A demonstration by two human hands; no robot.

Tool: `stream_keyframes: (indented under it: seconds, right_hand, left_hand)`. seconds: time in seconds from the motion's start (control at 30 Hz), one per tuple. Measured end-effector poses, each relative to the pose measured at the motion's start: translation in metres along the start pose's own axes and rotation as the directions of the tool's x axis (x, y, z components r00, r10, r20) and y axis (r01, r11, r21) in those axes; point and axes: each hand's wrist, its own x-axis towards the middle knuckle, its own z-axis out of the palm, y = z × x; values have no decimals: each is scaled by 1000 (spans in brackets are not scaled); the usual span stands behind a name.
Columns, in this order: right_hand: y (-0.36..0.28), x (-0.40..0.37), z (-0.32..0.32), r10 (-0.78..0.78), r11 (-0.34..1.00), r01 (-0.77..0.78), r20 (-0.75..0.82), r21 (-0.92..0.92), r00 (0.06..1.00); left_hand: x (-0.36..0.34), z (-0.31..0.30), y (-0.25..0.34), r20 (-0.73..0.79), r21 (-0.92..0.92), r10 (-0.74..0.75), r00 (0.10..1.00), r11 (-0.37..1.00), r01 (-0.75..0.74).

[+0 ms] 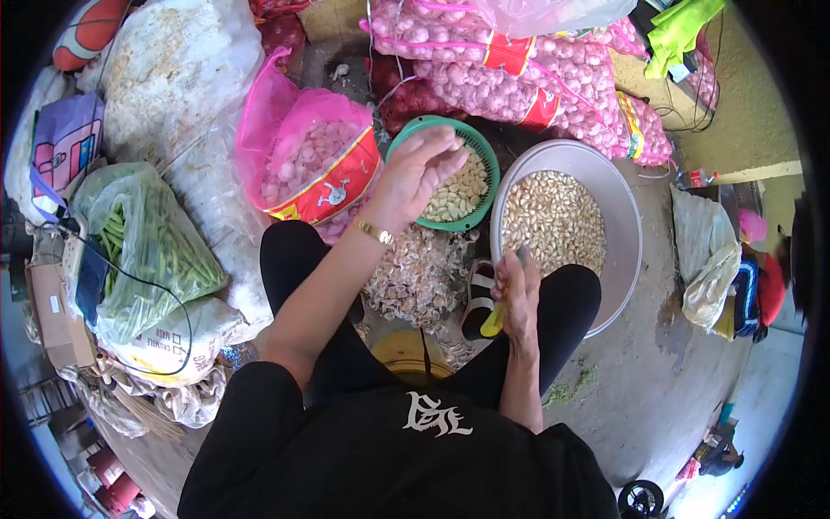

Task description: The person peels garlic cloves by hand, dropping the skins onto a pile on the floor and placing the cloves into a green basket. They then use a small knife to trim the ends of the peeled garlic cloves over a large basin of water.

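Observation:
Over the left part of the green basket (489,203) is my left hand (419,176), its fingers curled in towards the thumb and a pale garlic clove (456,145) at the tips. Peeled cloves (458,195) lie in that basket. My right hand (518,298) is wrapped round a small knife with a yellow-green handle (493,322), near the rim of the large grey basin (624,233). Unpeeled cloves (553,221) fill much of the basin. Loose garlic skins (415,277) are heaped on the floor between my legs.
An open pink mesh bag of garlic (311,160) stands left of the basket. Full garlic sacks (519,82) are stacked behind. A plastic bag of green pods (147,251) lies at the left. Another person (719,454) is far off at lower right.

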Motion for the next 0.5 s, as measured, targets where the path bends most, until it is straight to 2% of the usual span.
stream_keyframes:
  seconds: [0.07,0.13,0.2,0.27,0.33,0.37,0.43,0.47,0.5]
  right_hand:
    - [12,18,10,64,998,-64,-57,9,996]
    - [48,54,17,51,957,-53,-17,-287,999]
    - [92,103,20,-75,856,100,69,-507,995]
    - [136,146,31,-227,760,189,19,-622,974]
    - [170,188,36,-286,662,314,158,-680,945]
    - [188,203,38,-275,663,305,157,-684,949]
    - [210,233,52,-131,620,246,212,-745,969]
    - [217,240,56,-124,623,241,210,-744,970]
    - [222,247,62,-89,555,243,234,-796,968]
  left_hand:
    - [13,11,4,41,-14,-2,999,1000,2]
    - [22,20,9,46,16,-13,999,1000,12]
    - [29,16,10,49,-13,-13,999,1000,13]
    - [33,10,10,27,-37,-11,1000,999,12]
    - [41,4,17,10,-49,-25,1000,999,25]
    - [43,2,20,-14,-58,-30,999,998,29]
    - [49,6,31,-23,-61,-5,1000,998,3]
    - [51,8,35,-28,-65,14,1000,998,-16]
    - [54,8,40,-35,-64,11,999,998,-14]
